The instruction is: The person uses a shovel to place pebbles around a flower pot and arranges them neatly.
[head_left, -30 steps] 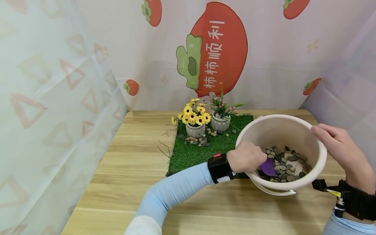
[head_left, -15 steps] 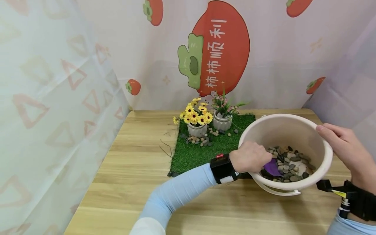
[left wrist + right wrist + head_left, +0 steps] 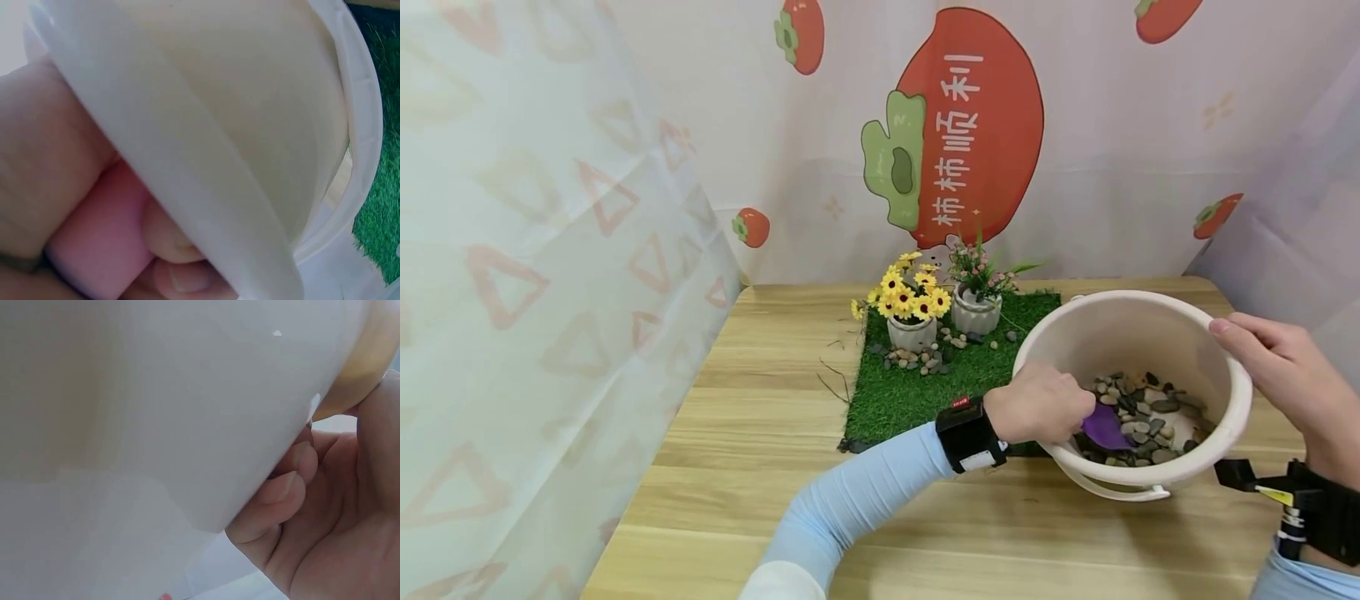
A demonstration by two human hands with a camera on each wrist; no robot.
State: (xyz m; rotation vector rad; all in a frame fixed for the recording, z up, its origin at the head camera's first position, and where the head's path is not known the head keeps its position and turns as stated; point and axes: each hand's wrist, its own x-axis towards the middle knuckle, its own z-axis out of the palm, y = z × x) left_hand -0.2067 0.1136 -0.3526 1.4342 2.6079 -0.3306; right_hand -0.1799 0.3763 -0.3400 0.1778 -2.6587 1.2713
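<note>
My left hand point(image 3: 1045, 406) reaches over the left rim of a white bucket point(image 3: 1234, 408) and grips a small shovel. In the left wrist view its pink handle point(image 3: 106, 234) sits inside the curled fingers, close by the bucket's rim. The shovel's purple blade point(image 3: 1107, 428) points down among pebbles point(image 3: 1157, 429) on the bucket's floor. On the opposite side my right hand point(image 3: 1285, 367) holds the bucket's rim, thumb on top. Its fingers point(image 3: 272, 503) curl against the outer wall in the right wrist view. The bucket leans toward me, its mouth facing the head camera.
Behind and left of the bucket lies a green turf mat point(image 3: 895, 417). On it stand a pot of yellow flowers point(image 3: 912, 333) and a pot of pink flowers point(image 3: 976, 312), with pebbles point(image 3: 917, 360) around them. The bucket's handle point(image 3: 1112, 492) hangs at its near side.
The shovel's blade has shifted slightly right among the pebbles. Both hands keep their holds. The whole head view has drifted a little.
</note>
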